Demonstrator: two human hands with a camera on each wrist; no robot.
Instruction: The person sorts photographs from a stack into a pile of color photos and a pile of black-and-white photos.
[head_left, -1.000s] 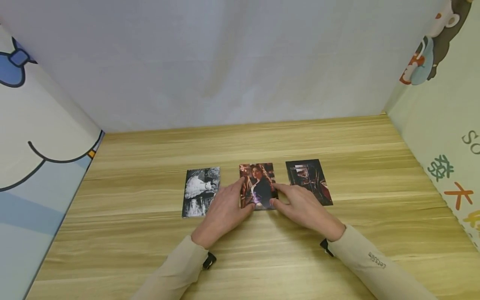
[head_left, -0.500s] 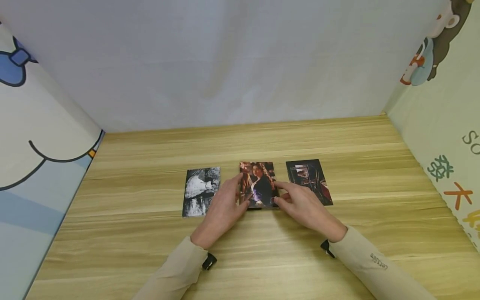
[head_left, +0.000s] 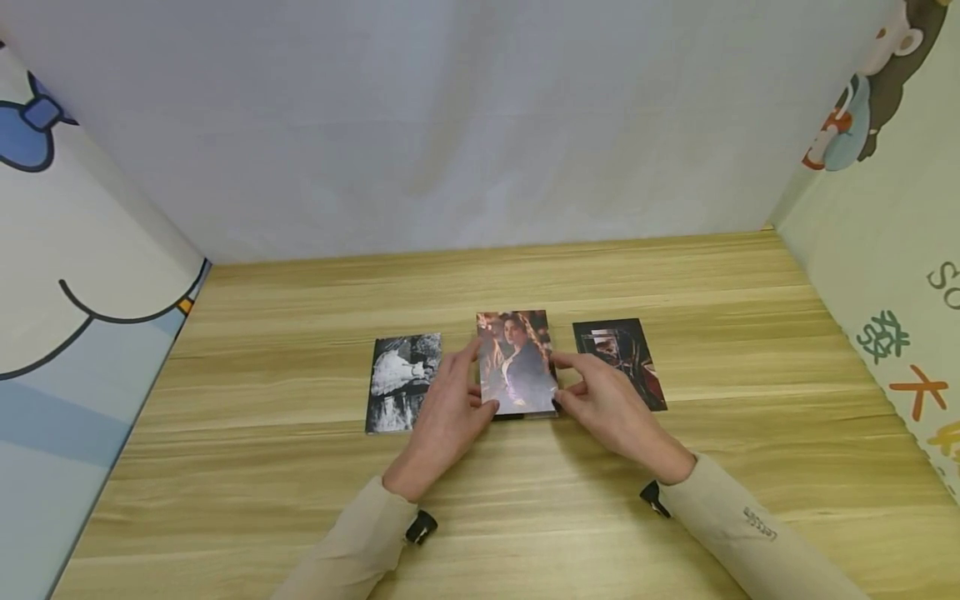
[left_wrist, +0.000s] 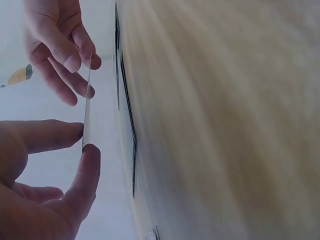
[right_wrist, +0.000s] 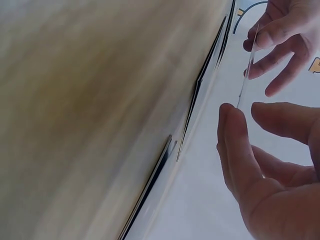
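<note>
- Two hands now hold the middle photo (head_left: 516,362) clear of the worktop (head_left: 525,517); a second ago it lay flat with the fingertips only at its edges.
- The left hand (head_left: 447,415) pinches the photo's left edge between thumb and fingers, and the right hand (head_left: 603,406) pinches its right edge the same way.
- Both wrist views show the thin sheet (left_wrist: 87,107) edge-on, apart from the wood, with the thumb (right_wrist: 235,145) under its near corner.
- A dark strip shows on the worktop just under its lower edge; whether that is shadow or another sheet, I cannot tell.
- The black-and-white photo (head_left: 402,382) and the dark photo (head_left: 619,362) lie flat on either side, unmoved.
- Judging from this, the lift is done and the photo is free to be carried or turned.
</note>
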